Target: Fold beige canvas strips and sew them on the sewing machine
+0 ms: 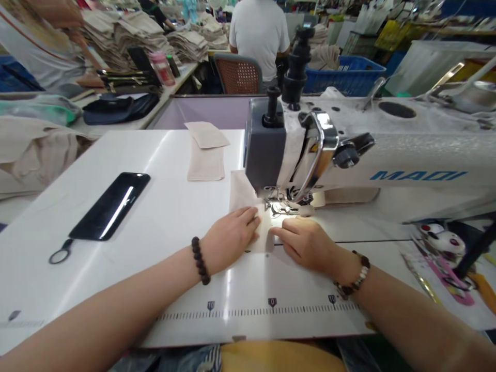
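Note:
A small beige fabric piece (241,194) lies under the presser foot (284,206) of a white sewing machine (387,150). My left hand (228,235) lies flat on the fabric's left side, fingers stretched toward the needle. My right hand (306,240) presses the fabric's near right edge with fingers curled together, just in front of the presser foot. Both wrists wear bead bracelets.
Two more beige fabric pieces (205,152) lie on the white table (155,217) behind the machine head. A black phone (110,205) with a ring strap rests at the left. Stacks of cloth (127,36) and a seated person (259,36) are beyond.

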Motion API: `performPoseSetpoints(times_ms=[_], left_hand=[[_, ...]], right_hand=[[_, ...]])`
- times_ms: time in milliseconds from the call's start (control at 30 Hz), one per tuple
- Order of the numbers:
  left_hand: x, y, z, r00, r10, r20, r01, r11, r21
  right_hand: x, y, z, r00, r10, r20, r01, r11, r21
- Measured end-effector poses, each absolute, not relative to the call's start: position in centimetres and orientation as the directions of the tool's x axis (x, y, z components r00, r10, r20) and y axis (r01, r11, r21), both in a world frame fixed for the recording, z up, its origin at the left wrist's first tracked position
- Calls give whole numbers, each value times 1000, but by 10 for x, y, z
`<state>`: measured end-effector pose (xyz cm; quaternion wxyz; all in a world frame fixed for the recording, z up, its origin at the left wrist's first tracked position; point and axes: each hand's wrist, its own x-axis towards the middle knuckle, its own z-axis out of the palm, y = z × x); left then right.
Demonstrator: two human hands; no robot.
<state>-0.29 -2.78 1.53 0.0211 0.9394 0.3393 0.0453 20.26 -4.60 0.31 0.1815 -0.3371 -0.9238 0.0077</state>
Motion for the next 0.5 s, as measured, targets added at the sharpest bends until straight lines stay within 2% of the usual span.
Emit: performPoseSetpoints(times_ms=[500], left_hand=[[1, -6, 11, 745, 654, 130, 646, -756, 106]], right_hand=[[199, -43, 4, -651, 692, 312, 697, 708, -115]])
